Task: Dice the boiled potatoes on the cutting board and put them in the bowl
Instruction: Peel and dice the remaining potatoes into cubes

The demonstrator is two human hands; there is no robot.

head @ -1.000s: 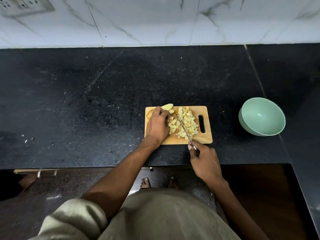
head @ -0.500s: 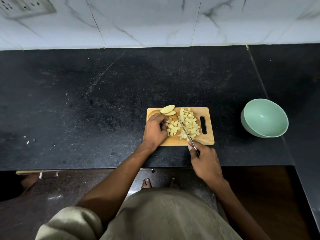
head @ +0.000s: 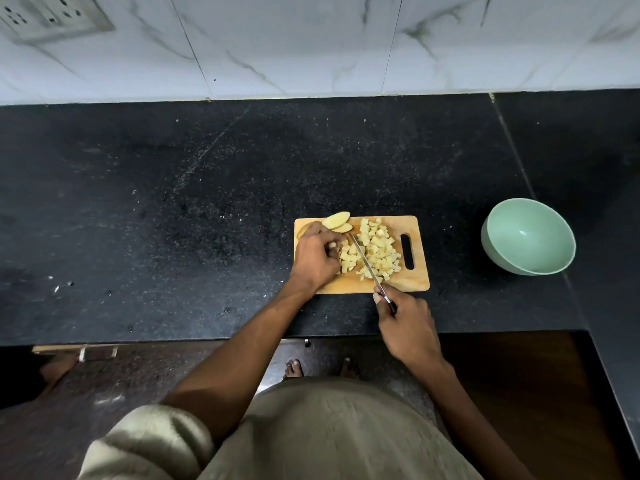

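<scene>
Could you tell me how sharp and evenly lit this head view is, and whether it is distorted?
Head view: potato cubes and cutting board are sharp and well lit; the countertop darkens leftward; wide-angle bending stretches the bowl and blurs the wall socket.

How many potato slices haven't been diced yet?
2 show plainly: one slice overhanging the board's far left edge, another slice just nearer. A third piece peeks from under the left hand, which may hide more.
</scene>
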